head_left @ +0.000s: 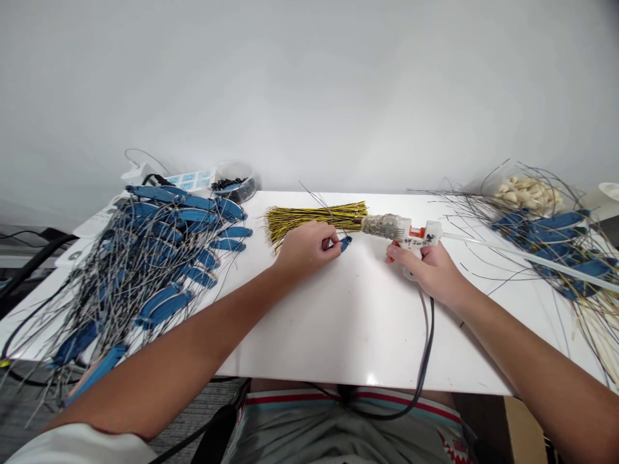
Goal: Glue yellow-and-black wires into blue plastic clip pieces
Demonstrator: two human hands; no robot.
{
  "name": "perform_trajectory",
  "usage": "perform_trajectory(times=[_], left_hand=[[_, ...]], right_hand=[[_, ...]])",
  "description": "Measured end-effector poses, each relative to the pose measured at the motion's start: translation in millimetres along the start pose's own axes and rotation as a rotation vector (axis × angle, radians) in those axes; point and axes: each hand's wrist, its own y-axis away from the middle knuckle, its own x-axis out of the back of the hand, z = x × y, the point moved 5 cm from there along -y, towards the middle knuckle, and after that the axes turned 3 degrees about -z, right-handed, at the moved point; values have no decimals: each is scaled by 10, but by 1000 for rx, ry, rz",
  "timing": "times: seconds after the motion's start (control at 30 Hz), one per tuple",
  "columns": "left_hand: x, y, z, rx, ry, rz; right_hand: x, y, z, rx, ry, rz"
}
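Observation:
My right hand [438,272] is wrapped round the handle of a white hot glue gun [384,227], fingers by its orange trigger. A long translucent glue stick [512,245] runs out of the gun's back. The nozzle points left, close to a small blue piece [345,243] pinched in the fingertips of my left hand [309,248]. Thin dark wires rise from near that hand. Whether the nozzle touches the blue piece, I cannot tell. Behind my left hand lies a bundle of yellow and black wires [294,219].
Blue pieces with long thin wires [164,258] are heaped on the left. Behind them are a power strip [191,180] and a clear tub of small black parts [235,183]. More wired blue pieces [556,232] and pale beige parts [529,193] lie right. The gun's black cord [428,348] hangs over the front edge.

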Motion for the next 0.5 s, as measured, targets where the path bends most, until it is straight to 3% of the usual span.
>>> perform_trajectory(times=[0.1,0.3,0.5], left_hand=[[-2,-3,-2,-3,1,-1],[12,-7,21,-16,-14,-4],[19,-9,37,-6,5,-18]], right_hand=[[3,7,-13,5,30,4],[-81,-5,81,-79,147,-129],[-81,-9,92,-90,171,-145]])
